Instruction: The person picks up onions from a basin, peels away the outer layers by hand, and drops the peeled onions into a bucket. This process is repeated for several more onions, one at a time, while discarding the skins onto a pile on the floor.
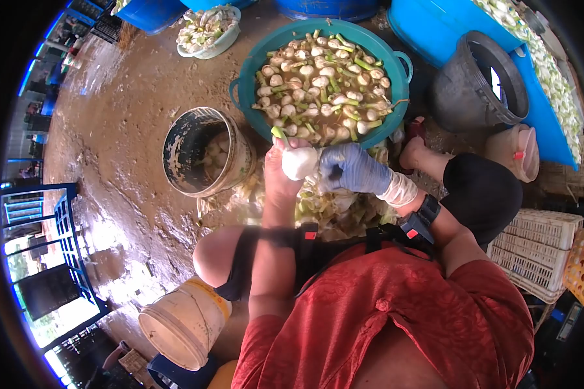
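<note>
My left hand [280, 170], bare, is closed around a white garlic bulb [300, 163] with a short green stalk pointing up and left. My right hand [352, 170] wears a blue glove wrapped with a pale band at the wrist. Its fingers are curled against the bulb's right side; anything inside them is hidden. Just beyond my hands stands a big green tub [240, 71] of murky water and several garlic bulbs with cut green stalks. Pale stripped skins [344, 211] lie heaped on the ground beneath my hands.
A worn bucket [169, 162] with a few bulbs stands left of my hands. A bowl [234, 35] of peelings sits at the back. On the right are a black bucket [444, 84], a blue container [416, 26] and white crates [538, 243]. Behind my left knee is a pale bucket [175, 327].
</note>
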Demonstrator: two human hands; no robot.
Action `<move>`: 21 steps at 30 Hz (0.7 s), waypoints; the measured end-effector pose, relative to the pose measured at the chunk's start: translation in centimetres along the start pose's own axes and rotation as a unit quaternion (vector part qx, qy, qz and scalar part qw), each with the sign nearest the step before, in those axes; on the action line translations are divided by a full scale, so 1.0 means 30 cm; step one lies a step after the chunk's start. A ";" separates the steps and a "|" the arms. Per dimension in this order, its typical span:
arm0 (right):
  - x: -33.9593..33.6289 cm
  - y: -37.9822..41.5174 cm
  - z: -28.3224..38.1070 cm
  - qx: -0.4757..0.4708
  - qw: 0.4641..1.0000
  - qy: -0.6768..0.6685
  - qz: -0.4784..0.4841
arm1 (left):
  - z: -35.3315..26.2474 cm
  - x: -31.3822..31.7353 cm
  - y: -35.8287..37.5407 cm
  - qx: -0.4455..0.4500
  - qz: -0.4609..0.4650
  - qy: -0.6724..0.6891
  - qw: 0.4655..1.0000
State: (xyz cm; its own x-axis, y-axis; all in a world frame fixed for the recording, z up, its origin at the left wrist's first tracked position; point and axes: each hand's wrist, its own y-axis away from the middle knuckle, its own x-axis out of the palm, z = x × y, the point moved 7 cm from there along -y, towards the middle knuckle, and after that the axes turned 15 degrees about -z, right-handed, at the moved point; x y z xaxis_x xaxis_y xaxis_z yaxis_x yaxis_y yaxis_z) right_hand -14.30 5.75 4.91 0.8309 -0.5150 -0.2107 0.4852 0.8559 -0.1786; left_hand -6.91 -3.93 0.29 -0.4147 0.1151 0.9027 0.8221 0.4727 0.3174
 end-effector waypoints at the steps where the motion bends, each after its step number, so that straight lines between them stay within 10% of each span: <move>1: 0.021 0.013 -0.004 0.006 0.998 0.025 0.061 | -0.002 -0.001 -0.008 0.000 0.001 -0.001 1.000; 9: -0.043 -0.054 0.086 -0.028 0.991 -0.088 -0.096 | 0.035 -0.018 -0.013 -0.033 -0.025 0.003 0.999; 10: -0.034 -0.067 0.121 -0.160 0.983 -0.023 -0.091 | 0.050 0.001 -0.006 -0.088 0.002 0.029 0.996; 13: -0.026 -0.066 0.049 -0.029 0.998 -0.042 -0.045 | 0.061 -0.107 -0.041 -0.044 -0.093 0.014 0.995; 17: 0.035 -0.019 0.013 -0.081 0.993 0.072 0.056 | 0.009 -0.119 -0.062 -0.036 -0.054 0.160 0.985; 19: 0.056 0.012 -0.062 -0.030 0.995 0.044 0.083 | 0.000 -0.137 -0.065 0.015 -0.035 0.066 0.997; 21: 0.040 0.026 -0.082 -0.069 0.990 0.110 0.049 | -0.058 -0.209 -0.060 0.250 -0.193 -0.254 0.914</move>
State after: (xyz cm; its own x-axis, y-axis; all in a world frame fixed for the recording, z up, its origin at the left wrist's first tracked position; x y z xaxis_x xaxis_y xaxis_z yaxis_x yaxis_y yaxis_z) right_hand -13.60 5.69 2.17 0.7855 -0.4407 -0.4345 0.3514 0.8955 -0.2730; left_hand -5.11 -7.03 -5.44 -0.8688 0.1858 0.4589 0.3469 0.8898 0.2965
